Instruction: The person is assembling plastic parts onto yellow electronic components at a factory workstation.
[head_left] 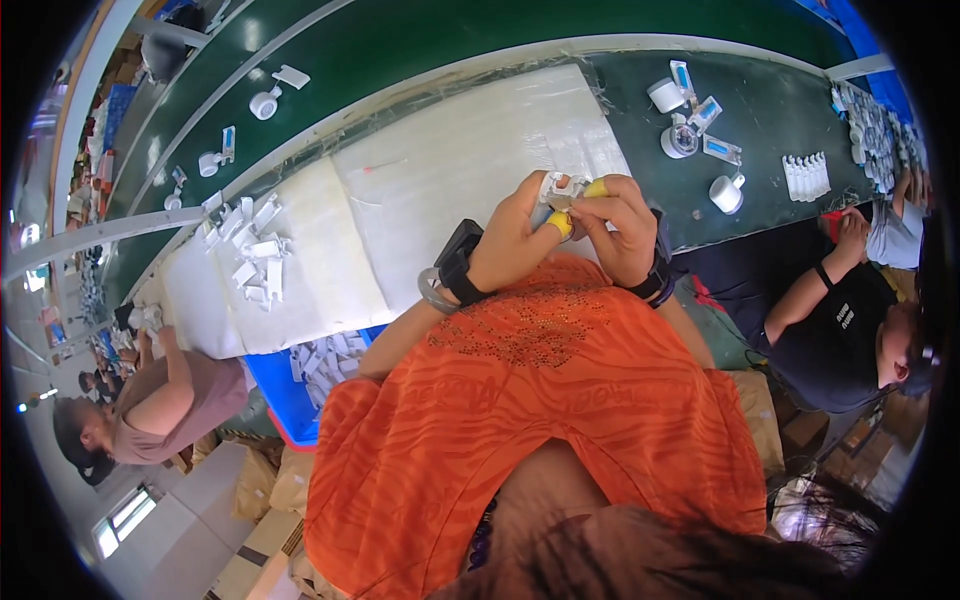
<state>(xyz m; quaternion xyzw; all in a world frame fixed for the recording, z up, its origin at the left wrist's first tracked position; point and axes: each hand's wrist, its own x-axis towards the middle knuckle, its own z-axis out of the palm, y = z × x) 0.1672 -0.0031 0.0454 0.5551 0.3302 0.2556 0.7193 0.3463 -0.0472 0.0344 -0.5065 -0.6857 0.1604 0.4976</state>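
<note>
Your left hand (510, 243) and right hand (624, 230) both pinch a small white plastic piece (554, 187) beside a white-covered worktable (450, 160).

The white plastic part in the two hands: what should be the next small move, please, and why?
Probably a gentle press on the white plastic part with the right hand, while the left hand steadies it. Both hands already grip it close together, and it seems held up by them alone, so the left hand's support looks useful.
</note>
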